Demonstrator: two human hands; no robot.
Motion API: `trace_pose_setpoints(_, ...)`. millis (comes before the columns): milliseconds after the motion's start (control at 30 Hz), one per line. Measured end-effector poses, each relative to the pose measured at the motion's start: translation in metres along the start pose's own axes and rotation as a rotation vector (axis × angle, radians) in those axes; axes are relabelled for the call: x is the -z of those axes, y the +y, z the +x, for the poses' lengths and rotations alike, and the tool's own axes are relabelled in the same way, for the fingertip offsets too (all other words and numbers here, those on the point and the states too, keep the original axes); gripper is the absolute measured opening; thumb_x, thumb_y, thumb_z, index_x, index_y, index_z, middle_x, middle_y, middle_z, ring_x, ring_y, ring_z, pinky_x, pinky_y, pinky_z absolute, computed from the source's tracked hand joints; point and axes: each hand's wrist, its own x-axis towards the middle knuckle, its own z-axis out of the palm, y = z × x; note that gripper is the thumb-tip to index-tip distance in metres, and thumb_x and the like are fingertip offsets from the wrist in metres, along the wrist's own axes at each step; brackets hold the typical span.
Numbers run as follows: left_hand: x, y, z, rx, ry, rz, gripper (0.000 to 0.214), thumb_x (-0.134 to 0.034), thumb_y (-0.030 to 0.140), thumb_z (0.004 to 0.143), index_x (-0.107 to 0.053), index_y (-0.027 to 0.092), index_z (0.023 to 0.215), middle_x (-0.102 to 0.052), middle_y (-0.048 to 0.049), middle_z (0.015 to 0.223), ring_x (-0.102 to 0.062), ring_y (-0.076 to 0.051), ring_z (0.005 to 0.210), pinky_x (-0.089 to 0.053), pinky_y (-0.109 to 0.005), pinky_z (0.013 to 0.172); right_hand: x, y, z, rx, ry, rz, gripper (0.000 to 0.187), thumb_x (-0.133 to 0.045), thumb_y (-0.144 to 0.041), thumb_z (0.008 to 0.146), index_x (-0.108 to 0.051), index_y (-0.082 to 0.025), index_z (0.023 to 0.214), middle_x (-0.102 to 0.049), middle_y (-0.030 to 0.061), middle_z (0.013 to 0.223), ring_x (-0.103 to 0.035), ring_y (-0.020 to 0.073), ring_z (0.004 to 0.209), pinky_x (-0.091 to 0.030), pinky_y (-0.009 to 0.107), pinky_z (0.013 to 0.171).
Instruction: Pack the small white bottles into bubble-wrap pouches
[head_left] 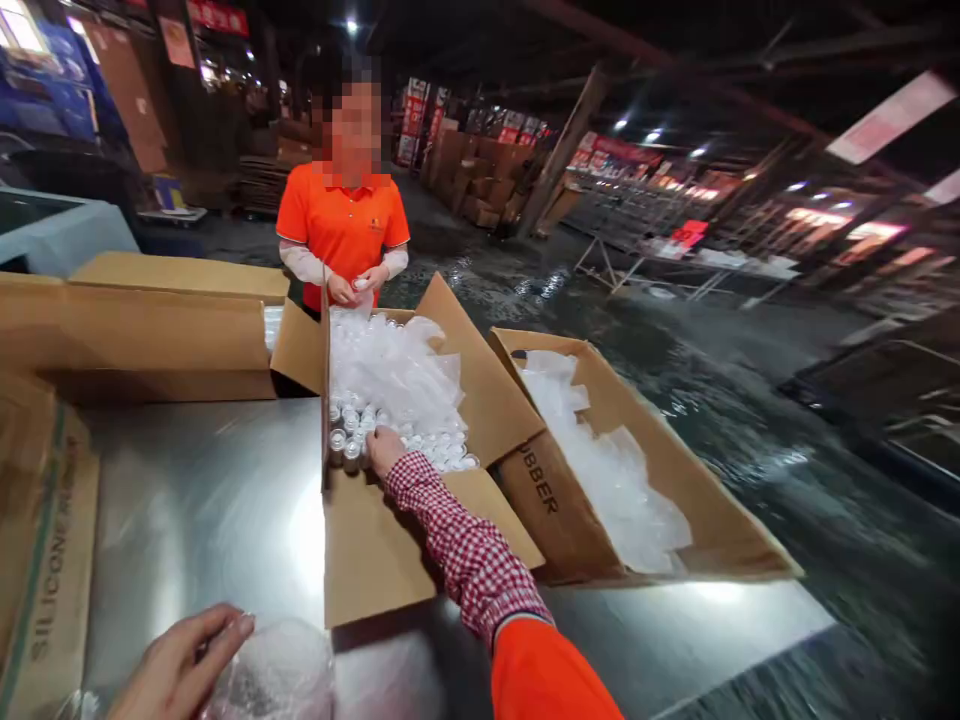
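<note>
My right hand (384, 452), in a checked sleeve, reaches into an open cardboard box (375, 560). Its fingers are curled down among small clear bottles (344, 440) with shiny round tops, standing in rows. The fingertips are hidden, so what they grip does not show. White translucent bags (397, 365) lie heaped over the bottles behind the hand. At the lower left my left hand (184, 660) has thumb and finger closed on the edge of a clear plastic bag (277, 672) resting on the metal table (202, 510).
A second open box (570, 500) with more translucent bags stands at the right. Cartons (172, 335) line the table's far left, and another carton (45, 560) stands near left. Across the table a person in an orange shirt (345, 220) holds something small and white.
</note>
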Motion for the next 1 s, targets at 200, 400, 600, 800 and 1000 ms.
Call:
trace_pose_setpoints(200,0.023,0.020,-0.003,-0.040,0.008,-0.124,0.049,-0.046,0.063,0.083,-0.056,0.015,0.075,-0.046,0.0028,0.054,-0.048,-0.013,0.053,-0.038,-0.021,0.052,-0.031,0.000,0.012,0.033,0.018,0.008,0.028,-0.045,-0.006,0.083,-0.061,-0.005,0.106,-0.061,0.0220,0.109,-0.052,0.0286,0.106,-0.041,0.041,0.089)
trace_pose_setpoints(400,0.023,0.036,0.005,-0.039,0.057,-0.137,0.049,-0.050,0.063,0.079,-0.048,0.017,0.063,-0.045,0.0033,0.049,-0.049,-0.014,0.046,-0.038,-0.022,0.047,0.001,0.010,-0.019,0.038,0.142,0.187,0.034,-0.063,-0.021,0.077,-0.059,-0.009,0.108,-0.064,0.0139,0.101,-0.058,0.0226,0.094,-0.047,0.036,0.086)
trace_pose_setpoints(600,0.011,0.045,0.013,-0.122,0.094,-0.067,0.055,-0.042,0.066,0.081,-0.055,0.014,0.068,-0.051,0.0002,0.046,-0.049,-0.014,0.044,-0.035,-0.022,0.045,0.063,-0.037,-0.131,0.380,0.560,0.973,0.033,-0.063,-0.025,0.082,-0.058,-0.021,0.114,-0.062,0.0088,0.108,-0.062,0.0179,0.094,-0.053,0.031,0.077)
trace_pose_setpoints(800,-0.003,0.054,0.006,-0.267,0.271,0.120,0.049,-0.032,0.045,0.091,-0.058,0.011,0.067,-0.053,-0.0021,0.053,-0.049,-0.013,0.048,-0.032,-0.021,0.047,0.053,-0.086,-0.199,0.624,0.416,0.840,0.040,-0.062,-0.016,0.083,-0.047,-0.024,0.119,-0.063,0.0099,0.117,-0.062,0.0202,0.108,-0.053,0.035,0.091)
trace_pose_setpoints(1000,-0.023,0.050,-0.024,-0.214,0.384,0.103,0.030,-0.048,0.026,0.087,-0.071,0.012,0.073,-0.060,-0.0015,0.058,-0.049,-0.010,0.054,-0.030,-0.020,0.051,0.014,-0.082,-0.188,0.876,0.241,0.445,0.039,-0.057,-0.029,0.084,-0.053,-0.035,0.123,-0.066,0.0077,0.114,-0.067,0.0240,0.097,-0.060,0.034,0.076)
